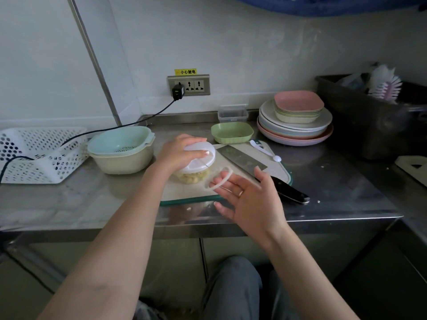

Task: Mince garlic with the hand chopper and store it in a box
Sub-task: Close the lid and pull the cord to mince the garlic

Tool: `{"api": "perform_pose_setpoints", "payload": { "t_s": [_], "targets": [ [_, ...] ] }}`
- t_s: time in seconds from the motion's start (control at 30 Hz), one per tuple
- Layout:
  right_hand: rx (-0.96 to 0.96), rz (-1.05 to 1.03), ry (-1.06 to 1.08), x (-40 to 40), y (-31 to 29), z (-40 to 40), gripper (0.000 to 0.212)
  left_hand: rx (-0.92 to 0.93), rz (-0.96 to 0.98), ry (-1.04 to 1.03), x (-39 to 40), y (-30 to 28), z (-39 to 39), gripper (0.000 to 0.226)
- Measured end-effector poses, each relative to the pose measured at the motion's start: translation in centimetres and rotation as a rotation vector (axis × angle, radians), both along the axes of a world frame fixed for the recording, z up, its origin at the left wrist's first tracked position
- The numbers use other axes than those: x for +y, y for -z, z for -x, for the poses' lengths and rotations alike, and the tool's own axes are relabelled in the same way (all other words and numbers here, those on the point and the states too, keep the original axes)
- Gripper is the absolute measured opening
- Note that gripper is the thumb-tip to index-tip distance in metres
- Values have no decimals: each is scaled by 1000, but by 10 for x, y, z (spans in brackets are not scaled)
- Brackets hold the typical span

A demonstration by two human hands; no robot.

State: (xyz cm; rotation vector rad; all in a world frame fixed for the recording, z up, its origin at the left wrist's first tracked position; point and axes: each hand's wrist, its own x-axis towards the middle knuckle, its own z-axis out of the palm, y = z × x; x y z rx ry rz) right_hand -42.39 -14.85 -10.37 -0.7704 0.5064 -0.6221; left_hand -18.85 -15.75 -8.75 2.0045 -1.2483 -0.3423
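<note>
Your left hand clamps its fingers over the white lid of the hand chopper, which stands upright on the cutting board. Your right hand, fingers spread, has the pull ring looped on its fingertips, cord running toward you and to the right.

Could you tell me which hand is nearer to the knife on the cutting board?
The right hand is nearer, hovering beside the knife; the left hand rests on the chopper lid further left.
</note>
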Motion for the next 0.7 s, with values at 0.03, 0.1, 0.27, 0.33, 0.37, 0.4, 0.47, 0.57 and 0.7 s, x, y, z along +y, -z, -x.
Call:
{"api": "perform_pose_setpoints", "payload": {
  "t_s": [0.03, 0.1, 0.27, 0.33, 0.37, 0.4, 0.47, 0.57, 0.7],
  "targets": [
    [22, 2, 26, 0, 1, 2, 57, -1, 1, 7, 1, 0, 0, 43],
    [35, 13, 206, -4, 10, 24, 53, -10, -3, 12, 1, 1, -2, 43],
    [-83, -70, 329, -17, 24, 60, 45, -18, -12, -23, 1, 1, -4, 41],
    [-73, -87, 79, -10, 14, 34, 52, -31, -27, -26, 1, 1, -3, 41],
    [-61, -80, -15, -3, 10, 19, 56, -29, -25, -23, 2, 1, -4, 41],
    [-44, -73, -52, 1, 8, 8, 58, -18, -18, -14, 3, 1, -5, 40],
    [2, -55, 78, 2, 9, 5, 57, 9, -11, 10, 4, 1, -6, 40],
    [-14, -122, 434, -9, 17, 38, 64, -3, -11, 10, 2, 2, -7, 40],
    [-8, -35, 266, -11, 17, 33, 52, -14, -14, -6, 1, 3, -7, 39]
  ]
}}
